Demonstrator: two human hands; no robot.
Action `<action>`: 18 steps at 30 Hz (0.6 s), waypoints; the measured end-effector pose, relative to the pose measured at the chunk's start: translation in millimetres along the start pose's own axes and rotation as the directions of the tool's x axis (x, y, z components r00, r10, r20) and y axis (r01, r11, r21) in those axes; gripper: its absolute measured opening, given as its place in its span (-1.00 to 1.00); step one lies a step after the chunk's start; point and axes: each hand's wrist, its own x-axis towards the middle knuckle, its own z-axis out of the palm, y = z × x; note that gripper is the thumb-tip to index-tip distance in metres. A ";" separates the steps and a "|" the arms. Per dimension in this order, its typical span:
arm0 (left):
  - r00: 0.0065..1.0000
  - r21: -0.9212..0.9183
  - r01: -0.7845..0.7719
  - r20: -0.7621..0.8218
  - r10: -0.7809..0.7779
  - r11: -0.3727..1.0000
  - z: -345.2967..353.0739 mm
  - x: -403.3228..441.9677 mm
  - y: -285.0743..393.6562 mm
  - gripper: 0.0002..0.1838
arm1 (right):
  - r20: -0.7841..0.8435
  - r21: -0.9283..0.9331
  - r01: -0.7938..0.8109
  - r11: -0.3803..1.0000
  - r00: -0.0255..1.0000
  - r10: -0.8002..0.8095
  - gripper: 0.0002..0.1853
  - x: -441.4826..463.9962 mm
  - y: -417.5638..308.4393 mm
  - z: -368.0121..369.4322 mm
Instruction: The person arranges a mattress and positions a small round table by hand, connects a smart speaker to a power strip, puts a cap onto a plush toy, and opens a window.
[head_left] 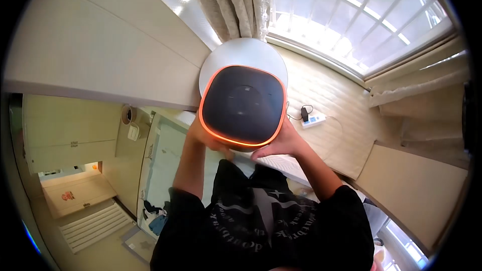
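Between my two hands is a smart speaker (243,104), with a dark rounded-square top, faint button marks and a glowing orange ring round its rim. My left hand (207,134) grips its lower left side, the fingers partly hidden beneath it. On the lower right side, my right hand (282,140) is closed round the body, thumb toward the front. Behind and below the speaker shows a round white tabletop (241,50); I cannot tell whether the speaker touches it. A dark cable runs from near the speaker toward a black plug adapter (304,114).
The adapter sits at a white power strip (314,121) on the pale padded window seat (346,135). A beige curtain (231,5) hangs behind the round tabletop, beside a barred window (346,15). A large pale cabinet (105,40) stands close on the left, a wooden box-like surface (411,185) at right.
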 end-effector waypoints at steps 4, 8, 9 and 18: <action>0.993 0.037 -0.045 0.107 0.041 0.998 -9.9 14.2 -6.9 0.44 | 0.030 0.199 -0.101 0.975 0.995 0.097 0.63 2.1 20.4 22.3; 0.965 0.036 0.245 -0.103 -0.240 0.969 -17.7 16.5 6.5 0.39 | -0.155 0.199 -0.042 0.979 0.985 0.073 0.56 13.5 24.0 38.9; 0.946 0.070 0.297 -0.157 -0.284 0.952 -22.5 14.3 7.8 0.37 | -0.238 0.178 -0.038 0.983 0.968 0.080 0.53 20.9 22.5 40.5; 0.704 0.316 0.551 -0.673 -0.227 0.772 21.1 10.9 -9.3 0.38 | -0.558 -0.273 0.065 0.960 0.802 -0.213 0.41 88.3 46.0 74.8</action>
